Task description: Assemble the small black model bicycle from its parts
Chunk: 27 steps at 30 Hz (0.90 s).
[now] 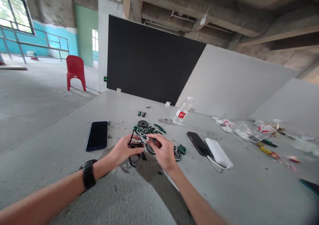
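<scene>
My left hand (122, 151) is closed around the black and silver frame of a miniature bicycle (132, 138), thumb and fingers gripping it low over the table. Coming in from the right, my right hand (163, 152) pinches at the bicycle's silver part; whatever sits between its fingertips is too small to name. A small spoked wheel (150, 149) shows just below the right fingertips. Behind the hands lie another loose wheel (143, 123) and several green model parts (147, 130). Beside my right hand are one more wheel (177, 154) and a green box-shaped piece (182, 149).
A dark phone (97, 136) lies left. On the right are a second phone (198, 143), a white power bank (218, 152) with a cable, and an upright water bottle (182, 112). Plastic wrappers (241, 130) clutter the far right. A black panel (152, 58) stands behind the table.
</scene>
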Available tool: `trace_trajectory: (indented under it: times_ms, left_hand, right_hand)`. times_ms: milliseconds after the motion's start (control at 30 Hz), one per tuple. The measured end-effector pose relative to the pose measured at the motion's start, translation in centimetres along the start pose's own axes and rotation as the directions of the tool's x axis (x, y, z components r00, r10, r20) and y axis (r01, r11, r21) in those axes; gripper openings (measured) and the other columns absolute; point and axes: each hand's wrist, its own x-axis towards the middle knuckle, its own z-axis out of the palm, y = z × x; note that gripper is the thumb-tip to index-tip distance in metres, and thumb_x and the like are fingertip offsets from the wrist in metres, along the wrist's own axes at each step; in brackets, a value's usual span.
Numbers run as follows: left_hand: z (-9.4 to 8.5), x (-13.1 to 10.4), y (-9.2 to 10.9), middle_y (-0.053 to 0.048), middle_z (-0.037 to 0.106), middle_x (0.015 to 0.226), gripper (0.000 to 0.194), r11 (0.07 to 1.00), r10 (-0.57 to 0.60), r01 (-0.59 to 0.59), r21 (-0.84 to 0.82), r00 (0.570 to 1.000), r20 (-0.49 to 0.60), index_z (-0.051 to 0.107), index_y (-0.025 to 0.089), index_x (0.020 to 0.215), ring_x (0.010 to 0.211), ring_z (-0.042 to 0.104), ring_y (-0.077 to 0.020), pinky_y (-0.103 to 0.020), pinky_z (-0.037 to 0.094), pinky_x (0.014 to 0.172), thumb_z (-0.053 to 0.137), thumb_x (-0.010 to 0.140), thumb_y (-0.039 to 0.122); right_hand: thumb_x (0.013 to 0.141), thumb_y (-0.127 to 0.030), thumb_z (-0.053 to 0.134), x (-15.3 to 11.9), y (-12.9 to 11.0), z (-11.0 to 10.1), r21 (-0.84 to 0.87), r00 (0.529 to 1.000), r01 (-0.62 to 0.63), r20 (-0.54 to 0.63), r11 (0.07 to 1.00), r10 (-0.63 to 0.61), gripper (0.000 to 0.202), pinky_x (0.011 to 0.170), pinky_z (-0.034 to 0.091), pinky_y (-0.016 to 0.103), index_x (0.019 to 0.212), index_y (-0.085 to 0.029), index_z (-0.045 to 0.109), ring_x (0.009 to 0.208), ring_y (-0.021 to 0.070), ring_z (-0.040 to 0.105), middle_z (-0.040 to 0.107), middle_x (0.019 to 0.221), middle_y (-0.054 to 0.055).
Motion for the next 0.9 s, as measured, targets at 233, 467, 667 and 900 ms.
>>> trace_trajectory:
  times_ms: [233,467,667,900]
  left_hand:
    - [0.3,-0.2,0.2,-0.005,0.073,0.087,0.038,0.999,-0.035,0.036,-0.006,0.998,0.043,0.063,0.017,0.099,0.077,0.068,-0.0192,-0.03,0.053,0.069,0.079,0.066,0.028]
    - [0.0,-0.1,-0.2,-0.005,0.072,0.09,0.038,0.997,-0.029,0.033,-0.067,0.998,0.058,0.064,0.016,0.101,0.077,0.067,-0.018,-0.03,0.053,0.07,0.079,0.068,0.028]
    - [0.1,-0.1,0.0,-0.005,0.071,0.087,0.043,0.996,-0.043,0.046,-0.079,0.998,0.048,0.063,0.015,0.104,0.077,0.067,-0.0186,-0.03,0.052,0.069,0.081,0.067,0.028]
    - [0.2,-0.3,0.1,-0.005,0.072,0.089,0.039,0.992,-0.046,0.052,-0.113,0.997,0.059,0.064,0.015,0.102,0.076,0.067,-0.018,-0.031,0.052,0.071,0.08,0.067,0.026]
  right_hand:
    - [0.098,-0.029,0.053,-0.5,0.4,0.5,-0.036,0.983,0.175,0.055,0.984,-0.173,0.027,0.083,0.052,0.034,0.119,-0.029,0.07,0.09,0.0201,0.069,0.076,0.1,0.003]
    - [0.102,-0.016,0.038,-0.4,0.5,-0.7,-0.231,0.88,0.458,0.255,0.858,-0.401,0.042,0.093,0.05,0.036,0.14,-0.025,0.052,0.109,0.019,0.064,0.068,0.126,0.007]
    - [0.102,-0.017,0.033,-0.4,0.6,-1.1,-0.367,0.845,0.532,0.281,0.763,-0.454,0.046,0.093,0.052,0.037,0.147,-0.02,0.043,0.105,0.0198,0.065,0.068,0.123,0.009]
    - [0.102,-0.016,0.031,-0.7,0.6,-1.3,-0.446,0.847,0.53,0.329,0.722,-0.418,0.046,0.095,0.052,0.037,0.146,-0.019,0.044,0.105,0.0207,0.064,0.067,0.125,0.009]
